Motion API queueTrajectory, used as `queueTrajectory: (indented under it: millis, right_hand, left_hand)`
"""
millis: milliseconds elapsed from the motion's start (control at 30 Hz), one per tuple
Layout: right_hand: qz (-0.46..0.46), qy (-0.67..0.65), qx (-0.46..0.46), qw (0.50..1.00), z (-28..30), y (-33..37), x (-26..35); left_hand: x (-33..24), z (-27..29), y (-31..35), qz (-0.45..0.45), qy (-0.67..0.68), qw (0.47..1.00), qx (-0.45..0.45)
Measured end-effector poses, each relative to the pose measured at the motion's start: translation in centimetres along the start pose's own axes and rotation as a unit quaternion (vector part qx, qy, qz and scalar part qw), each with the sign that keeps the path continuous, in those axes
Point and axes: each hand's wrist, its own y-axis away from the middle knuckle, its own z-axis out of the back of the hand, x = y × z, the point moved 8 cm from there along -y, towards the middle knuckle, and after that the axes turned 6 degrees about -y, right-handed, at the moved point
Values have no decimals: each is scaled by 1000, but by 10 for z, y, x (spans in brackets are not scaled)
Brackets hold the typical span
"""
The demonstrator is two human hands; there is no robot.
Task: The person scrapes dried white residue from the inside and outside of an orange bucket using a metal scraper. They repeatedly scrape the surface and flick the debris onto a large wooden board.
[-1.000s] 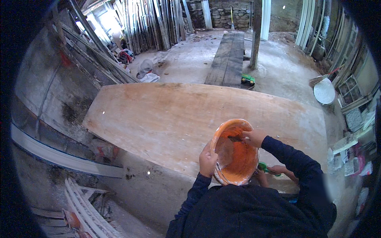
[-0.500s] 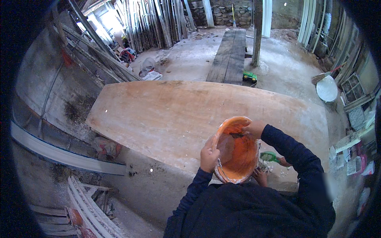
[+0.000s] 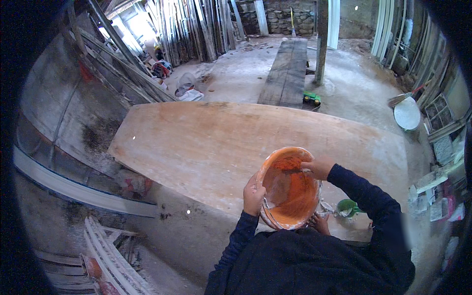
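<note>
An orange bucket, its rim smeared white, is tilted so that I look into its stained inside. On its left side my left hand is closed around the rim. My right hand reaches over the far right rim with its fingers curled inside, at a dark, thin thing I cannot make out. Beside the bucket's lower right, another person's hand rests near the wooden board. A green scoop-like thing lies by white crumbs, partly behind my right sleeve.
Beyond the board stands a long dark plank bench with a green toy truck near its end. A wooden post rises beside it. At right are a broom and a round white lid. White curved frames lie lower left.
The bucket and my left hand have shifted slightly left. The green scoop-like thing has turned and moved right and down; the other person's hand on it has mostly gone behind my sleeve.
</note>
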Motion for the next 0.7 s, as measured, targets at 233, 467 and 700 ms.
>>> queueTrajectory:
  millis: [233,467,700]
  right_hand:
    - [-142,-45,-44,988,-21,0,11]
    - [-163,-27,-5,986,-40,-10,18]
    - [-142,-92,22,985,-43,24,1]
  left_hand:
    - [10,15,10,25,-16,999,-28]
    - [-8,-7,19,-25,37,999,4]
    - [5,-1,29,-78,-85,993,-26]
